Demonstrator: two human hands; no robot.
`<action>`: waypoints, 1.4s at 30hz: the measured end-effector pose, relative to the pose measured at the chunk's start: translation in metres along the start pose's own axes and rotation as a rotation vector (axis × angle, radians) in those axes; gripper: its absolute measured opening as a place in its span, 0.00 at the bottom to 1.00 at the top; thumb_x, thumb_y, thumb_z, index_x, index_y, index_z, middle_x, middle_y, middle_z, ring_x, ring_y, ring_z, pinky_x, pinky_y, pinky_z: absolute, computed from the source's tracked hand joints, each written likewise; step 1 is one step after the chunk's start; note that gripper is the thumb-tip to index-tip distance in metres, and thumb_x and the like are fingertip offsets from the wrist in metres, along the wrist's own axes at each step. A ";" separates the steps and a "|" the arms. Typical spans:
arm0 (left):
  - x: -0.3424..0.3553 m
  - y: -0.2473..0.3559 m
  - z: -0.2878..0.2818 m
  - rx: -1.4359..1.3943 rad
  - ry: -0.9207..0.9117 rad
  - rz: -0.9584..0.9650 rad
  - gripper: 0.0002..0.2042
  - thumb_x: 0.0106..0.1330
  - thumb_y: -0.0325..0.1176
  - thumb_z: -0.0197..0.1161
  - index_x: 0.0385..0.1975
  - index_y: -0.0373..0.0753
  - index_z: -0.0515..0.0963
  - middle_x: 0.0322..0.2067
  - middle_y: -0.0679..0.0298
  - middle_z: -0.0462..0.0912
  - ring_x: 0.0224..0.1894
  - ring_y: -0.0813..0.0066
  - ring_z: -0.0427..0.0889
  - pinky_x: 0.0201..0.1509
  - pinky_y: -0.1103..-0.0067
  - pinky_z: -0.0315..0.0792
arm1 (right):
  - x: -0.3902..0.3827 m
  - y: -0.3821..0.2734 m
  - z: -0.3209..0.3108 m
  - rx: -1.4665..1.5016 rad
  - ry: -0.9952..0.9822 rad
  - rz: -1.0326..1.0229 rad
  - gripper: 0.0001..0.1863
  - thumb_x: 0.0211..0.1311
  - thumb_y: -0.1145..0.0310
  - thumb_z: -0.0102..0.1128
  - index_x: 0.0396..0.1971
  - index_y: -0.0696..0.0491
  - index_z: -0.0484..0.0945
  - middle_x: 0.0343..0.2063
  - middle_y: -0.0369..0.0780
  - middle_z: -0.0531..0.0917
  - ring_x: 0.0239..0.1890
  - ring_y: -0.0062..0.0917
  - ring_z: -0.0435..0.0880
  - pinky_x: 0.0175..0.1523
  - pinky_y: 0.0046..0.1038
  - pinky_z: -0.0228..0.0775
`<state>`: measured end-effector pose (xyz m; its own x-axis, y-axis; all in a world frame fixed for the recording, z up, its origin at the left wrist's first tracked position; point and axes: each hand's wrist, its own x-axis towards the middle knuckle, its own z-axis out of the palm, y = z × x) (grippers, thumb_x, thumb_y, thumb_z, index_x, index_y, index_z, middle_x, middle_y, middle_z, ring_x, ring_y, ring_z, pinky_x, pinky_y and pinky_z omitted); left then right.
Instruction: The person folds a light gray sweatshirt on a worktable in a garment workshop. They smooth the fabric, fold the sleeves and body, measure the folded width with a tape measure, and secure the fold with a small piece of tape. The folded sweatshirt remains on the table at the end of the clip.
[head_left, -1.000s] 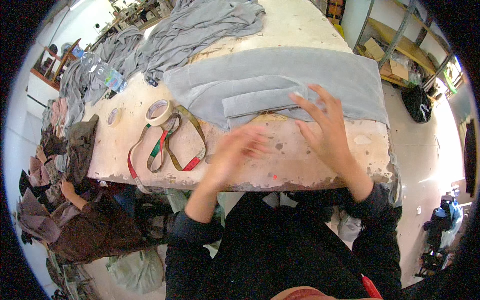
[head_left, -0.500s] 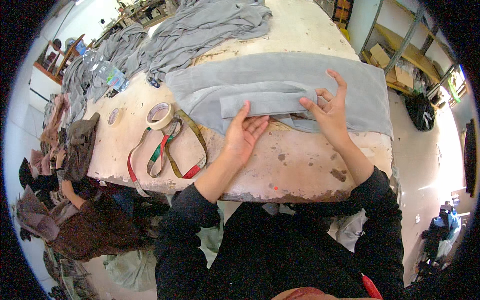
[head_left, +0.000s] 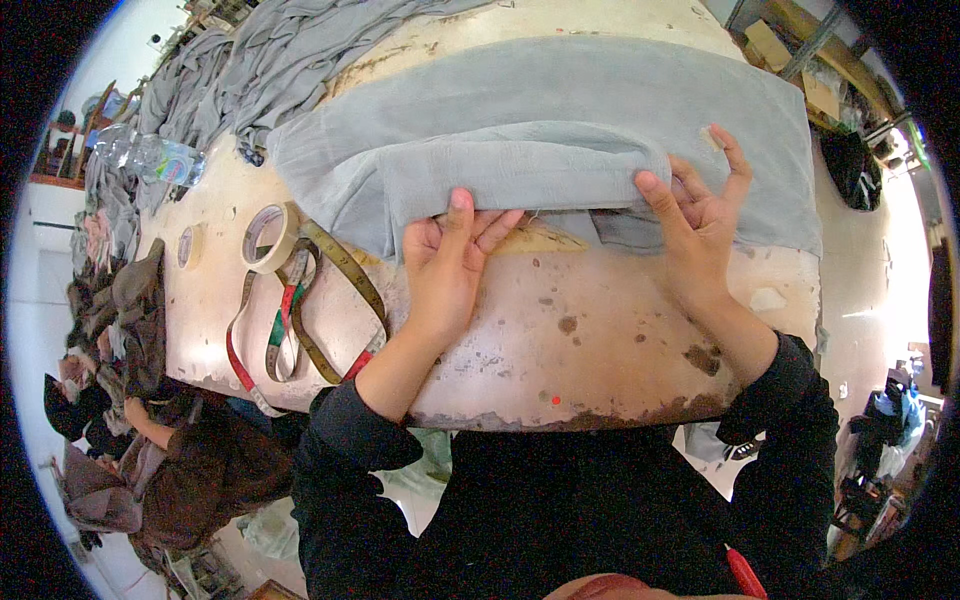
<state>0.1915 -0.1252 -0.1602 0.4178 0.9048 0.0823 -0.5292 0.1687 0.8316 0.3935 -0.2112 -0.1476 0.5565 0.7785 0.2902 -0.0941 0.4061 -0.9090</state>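
A light grey garment (head_left: 560,85) lies spread on the worn table, its near edge turned into a wide folded band (head_left: 530,175). At the band's left end, my left hand (head_left: 447,265) has its thumb on top and its fingers beneath the cloth, closed on it. My right hand (head_left: 697,225) pinches the band's right end between thumb and fingers, with the index finger raised off the fabric. Between the two hands the folded edge runs nearly straight. What the fingertips under the cloth touch is hidden.
Left of my hands lie a tape roll (head_left: 270,238), a smaller tape roll (head_left: 188,247) and a looped measuring tape (head_left: 345,270). Beyond them are a plastic bottle (head_left: 150,157) and heaped grey cloth (head_left: 270,75). A co-worker in brown (head_left: 215,470) handles dark fabric at left.
My left thumb has come down onto the band, and its fingers have gone under the cloth. My right hand keeps its pinch. The view has shifted, bringing the garment closer.
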 end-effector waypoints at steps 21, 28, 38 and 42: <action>0.001 0.012 -0.002 0.015 0.102 -0.013 0.15 0.71 0.32 0.59 0.55 0.42 0.68 0.49 0.60 0.79 0.50 0.66 0.81 0.50 0.66 0.80 | -0.006 -0.004 -0.009 0.002 0.002 0.058 0.40 0.64 0.75 0.63 0.67 0.43 0.46 0.48 0.42 0.78 0.44 0.22 0.81 0.50 0.22 0.72; 0.002 0.011 -0.004 0.038 0.091 0.030 0.13 0.72 0.32 0.56 0.54 0.41 0.69 0.50 0.60 0.79 0.50 0.64 0.82 0.51 0.66 0.81 | -0.005 -0.003 -0.009 -0.009 0.014 0.064 0.42 0.62 0.76 0.64 0.67 0.43 0.46 0.48 0.42 0.78 0.43 0.24 0.81 0.49 0.23 0.73; 0.002 0.012 -0.008 0.015 0.044 0.047 0.13 0.74 0.33 0.54 0.54 0.40 0.69 0.51 0.59 0.79 0.50 0.63 0.82 0.51 0.66 0.81 | -0.005 -0.006 -0.008 -0.030 0.003 0.067 0.41 0.62 0.76 0.65 0.66 0.44 0.46 0.48 0.44 0.79 0.43 0.25 0.82 0.49 0.24 0.74; 0.001 0.011 -0.008 0.006 0.042 0.042 0.14 0.73 0.33 0.55 0.56 0.40 0.68 0.51 0.59 0.79 0.51 0.63 0.82 0.52 0.65 0.80 | -0.005 -0.005 -0.008 0.010 0.007 0.070 0.41 0.62 0.76 0.65 0.66 0.44 0.46 0.47 0.44 0.79 0.44 0.25 0.82 0.50 0.25 0.74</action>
<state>0.1806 -0.1194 -0.1555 0.3642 0.9265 0.0943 -0.5409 0.1280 0.8313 0.3980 -0.2206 -0.1466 0.5540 0.8019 0.2239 -0.1409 0.3553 -0.9241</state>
